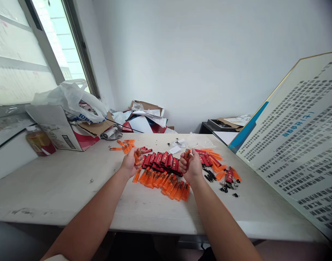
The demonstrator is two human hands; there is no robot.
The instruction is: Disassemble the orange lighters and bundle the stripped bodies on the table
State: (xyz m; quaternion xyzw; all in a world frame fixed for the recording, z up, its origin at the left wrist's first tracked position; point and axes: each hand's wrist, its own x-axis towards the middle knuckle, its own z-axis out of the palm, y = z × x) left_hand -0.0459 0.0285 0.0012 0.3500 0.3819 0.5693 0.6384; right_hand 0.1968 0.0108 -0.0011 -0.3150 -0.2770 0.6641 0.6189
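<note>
Orange translucent pieces (138,156) sit in the left hand (130,160), its fingers closed around them, their number hard to tell; the right hand (191,166) is clamped on an orange piece (186,155), fingers curled round it; between the hands, red printed cylinders (164,158) lie bunched on the desk (81,188), a fanned orange row (169,185) just in front; black sticks (210,175) lie to the right, near scattered metallic bits (228,185).
</note>
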